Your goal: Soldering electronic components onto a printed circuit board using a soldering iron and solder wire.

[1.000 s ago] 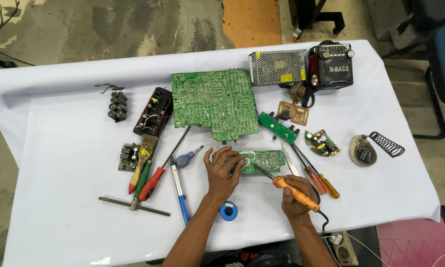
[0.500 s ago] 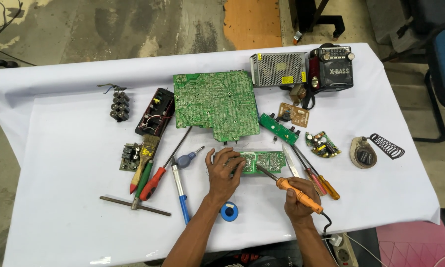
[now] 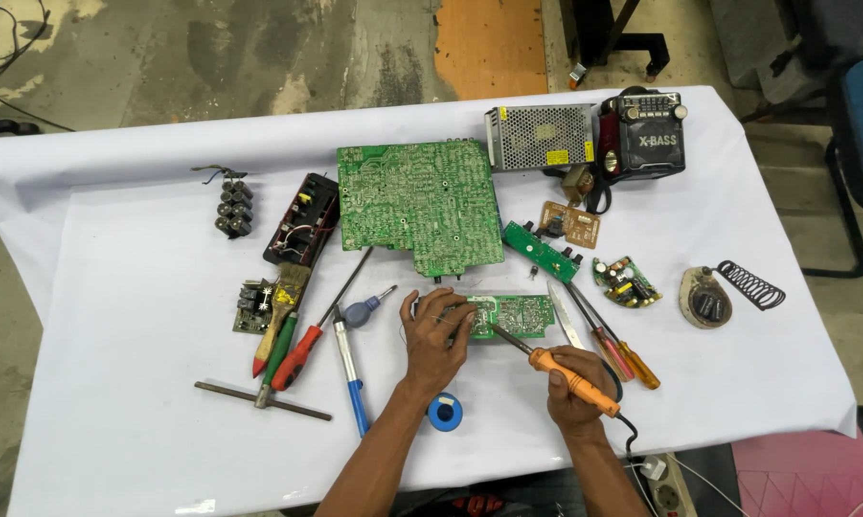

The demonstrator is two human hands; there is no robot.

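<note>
- The worktop [image 3: 144, 421] under its white cloth carries all my gear.
- The large green circuit board [image 3: 420, 203] lies in the middle, well ahead of my hands.
- A metal-cased power supply [image 3: 537, 136] and a black radio [image 3: 647, 134] sit side by side at the far edge.
- The small green circuit board [image 3: 518, 314] lies flat just in front of me, between my 2 hands.
- My left hand [image 3: 436, 330] rests spread on that board's left end, fingers pressing it down.
- My right hand [image 3: 573, 383] is closed around the orange soldering iron [image 3: 570, 378], its tip touching the small board.
- Screwdrivers [image 3: 293, 359] lie to the left.
- A blue solder spool [image 3: 445, 413] sits beside my left wrist.
</note>
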